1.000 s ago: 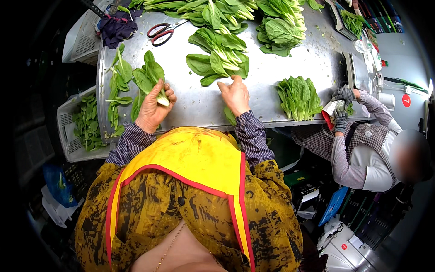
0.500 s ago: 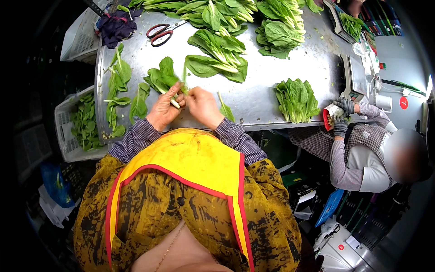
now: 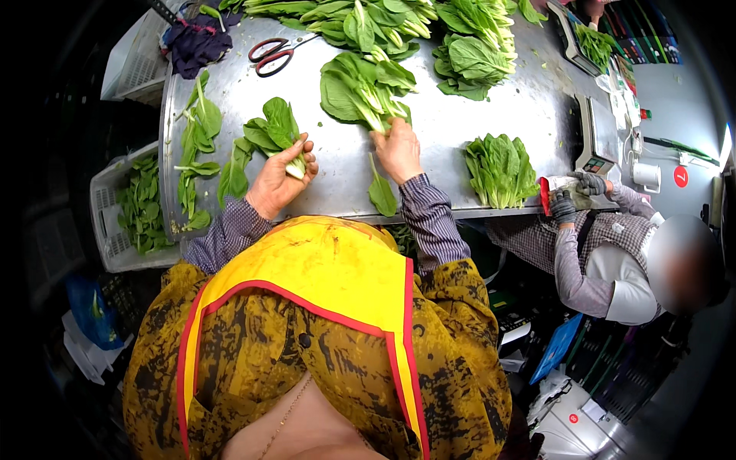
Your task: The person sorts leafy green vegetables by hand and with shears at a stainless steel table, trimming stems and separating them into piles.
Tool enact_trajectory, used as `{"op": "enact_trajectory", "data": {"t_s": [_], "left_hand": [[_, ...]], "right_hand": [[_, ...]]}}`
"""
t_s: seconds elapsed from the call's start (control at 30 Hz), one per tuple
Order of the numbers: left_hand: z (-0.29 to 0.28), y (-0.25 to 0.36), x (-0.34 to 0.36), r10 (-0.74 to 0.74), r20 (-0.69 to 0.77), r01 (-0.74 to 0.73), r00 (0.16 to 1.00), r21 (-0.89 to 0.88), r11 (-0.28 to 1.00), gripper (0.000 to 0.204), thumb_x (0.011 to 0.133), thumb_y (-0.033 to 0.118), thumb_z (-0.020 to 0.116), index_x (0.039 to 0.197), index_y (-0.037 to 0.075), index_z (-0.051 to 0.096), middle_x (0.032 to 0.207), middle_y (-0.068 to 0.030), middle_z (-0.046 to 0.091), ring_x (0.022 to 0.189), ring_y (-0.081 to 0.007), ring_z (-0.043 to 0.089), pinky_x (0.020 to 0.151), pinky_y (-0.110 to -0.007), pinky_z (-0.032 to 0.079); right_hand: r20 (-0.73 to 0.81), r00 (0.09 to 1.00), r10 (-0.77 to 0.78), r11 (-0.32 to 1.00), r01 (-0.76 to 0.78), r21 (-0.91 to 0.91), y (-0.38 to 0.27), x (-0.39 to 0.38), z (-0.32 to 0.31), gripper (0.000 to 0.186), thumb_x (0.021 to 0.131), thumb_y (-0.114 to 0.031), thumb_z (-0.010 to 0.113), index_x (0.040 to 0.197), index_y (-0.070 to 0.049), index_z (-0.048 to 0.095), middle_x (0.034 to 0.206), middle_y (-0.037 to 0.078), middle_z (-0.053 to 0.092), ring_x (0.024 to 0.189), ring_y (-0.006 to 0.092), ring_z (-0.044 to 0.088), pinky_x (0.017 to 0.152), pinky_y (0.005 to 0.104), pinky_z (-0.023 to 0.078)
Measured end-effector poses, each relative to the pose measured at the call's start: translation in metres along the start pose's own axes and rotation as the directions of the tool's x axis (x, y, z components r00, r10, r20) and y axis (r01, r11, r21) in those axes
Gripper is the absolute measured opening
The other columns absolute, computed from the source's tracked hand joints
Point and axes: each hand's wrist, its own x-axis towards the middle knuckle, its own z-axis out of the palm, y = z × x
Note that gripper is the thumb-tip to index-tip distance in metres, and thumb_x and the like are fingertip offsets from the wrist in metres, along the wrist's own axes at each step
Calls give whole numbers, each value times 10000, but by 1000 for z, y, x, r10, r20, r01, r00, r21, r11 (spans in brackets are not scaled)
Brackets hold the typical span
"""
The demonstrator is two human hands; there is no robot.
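Observation:
My left hand [image 3: 290,170] is closed round a small bunch of leafy greens [image 3: 273,126] with pale stems, held over the metal table [image 3: 295,84]. My right hand [image 3: 393,146] pinches at the pale stem ends of a larger pile of greens [image 3: 353,96] in the middle. A single leaf [image 3: 381,192] lies just below my right hand, and more loose leaves [image 3: 205,123] lie along the table's left side. A trimmed bunch [image 3: 498,172] sits to my right near the front edge.
Scissors [image 3: 272,55] and a dark cloth [image 3: 195,46] lie at the back left, beside more greens [image 3: 471,61]. Crates [image 3: 123,244] stand left. Scales [image 3: 590,138] line the right. A co-worker [image 3: 613,268] in grey gloves [image 3: 590,184] holds a red-and-white package [image 3: 546,195].
My right hand went down to the bunch in my left hand, then moved up and right to the middle pile. The co-worker's package has shifted slightly.

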Motion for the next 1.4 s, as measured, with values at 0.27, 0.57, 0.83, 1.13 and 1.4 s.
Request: {"op": "enact_trajectory", "data": {"t_s": [0.27, 0.57, 0.83, 1.13, 1.4], "left_hand": [[11, -6, 2, -15, -29, 17, 999, 65, 998, 247, 832, 167, 731, 1007, 63, 591, 854, -10, 579, 748, -119, 550, 668, -266, 463], [18, 21, 4, 114, -37, -98, 993, 296, 950, 194, 845, 117, 689, 1008, 43, 616, 973, -48, 632, 934, -156, 612, 786, -315, 530], [28, 54, -37, 251, 32, -250, 967, 272, 929, 275, 891, 99, 624, 1138, -6, 564, 1108, -94, 606, 1023, -195, 595, 870, -340, 507], [25, 74, -38, 328, 181, -301, 927, -162, 940, 438, 921, 45, 559, 1295, -82, 369, 1295, -189, 463, 1179, -279, 526, 1025, -373, 468], [32, 49, -22, 257, 192, -251, 947, -52, 966, 375, 940, 58, 527, 1281, -58, 423, 1244, -172, 526, 1175, -247, 520, 1051, -364, 415]], "right_hand": [[687, 722, 78, 296, -675, 676, -73, -19, -16, 257, 793, -180, 737, 803, 45, 613, 685, 27, 602, 575, 88, 517, 519, 239, 423], [446, 895, -7, 633, -341, 695, -81, -34, -5, 334, 758, -34, 700, 1028, 41, 517, 851, 71, 588, 727, 136, 596, 664, 248, 508], [701, 713, -20, 132, -693, 708, -69, -15, 16, 613, 848, 27, 555, 1388, 20, 264, 1278, 223, 462, 1106, 299, 572, 873, 354, 543], [-79, 992, -96, 953, 114, 281, -48, 32, 15, 307, 876, -71, 564, 1162, 42, 557, 1136, 161, 603, 931, 217, 623, 812, 325, 510], [499, 867, -18, 308, -470, 827, -139, 3, -20, 282, 921, -236, 617, 982, 38, 642, 782, 61, 645, 621, 86, 561, 517, 217, 428]]}}
